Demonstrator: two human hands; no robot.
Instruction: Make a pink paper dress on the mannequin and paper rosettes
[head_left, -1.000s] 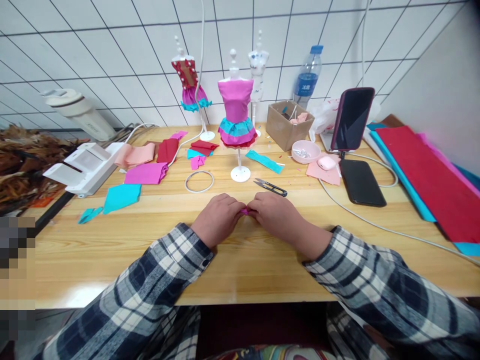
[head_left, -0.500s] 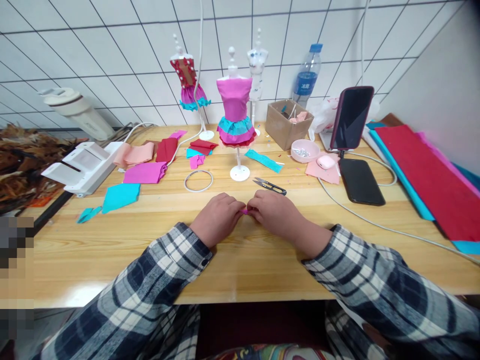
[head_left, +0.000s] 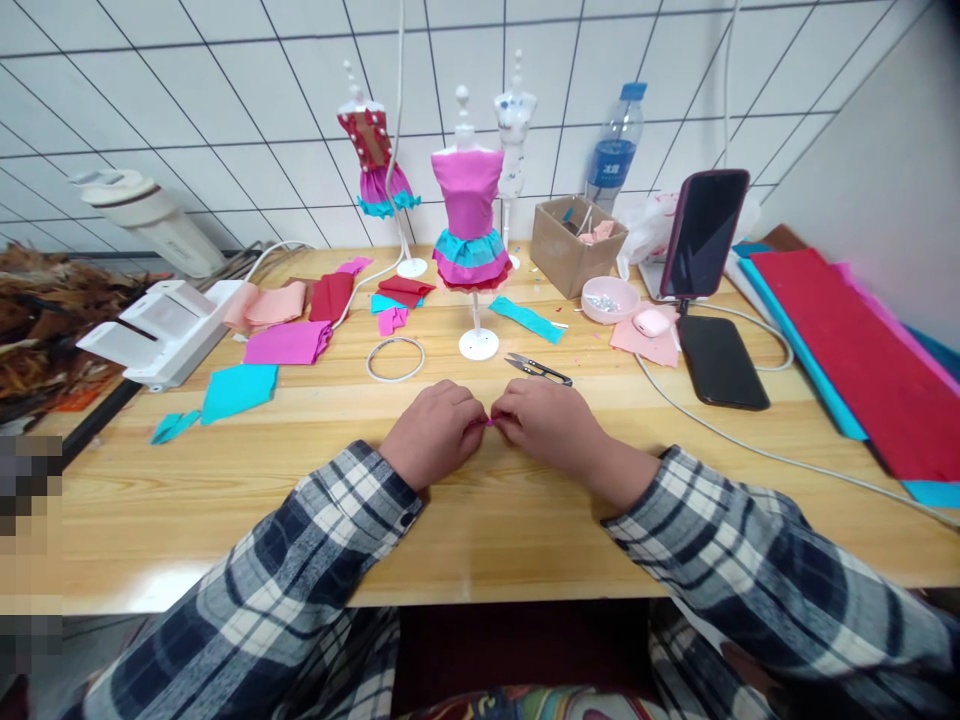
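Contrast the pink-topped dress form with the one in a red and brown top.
The pink-topped white dress form stands nearer; the red-and-brown-topped white dress form farther back. The former's bodice is plain; the latter's carries white dots. Both have round white bases.

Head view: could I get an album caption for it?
Left hand and right hand pinch a magenta scrap in front of a ruffled dress on a white stand.

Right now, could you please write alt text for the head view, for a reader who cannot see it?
A person's left hand and right hand pinch a small magenta piece between them at a wooden table. Just beyond lie snips and a pale ring; behind stand three small dress forms, the front one in a ruffled dress.
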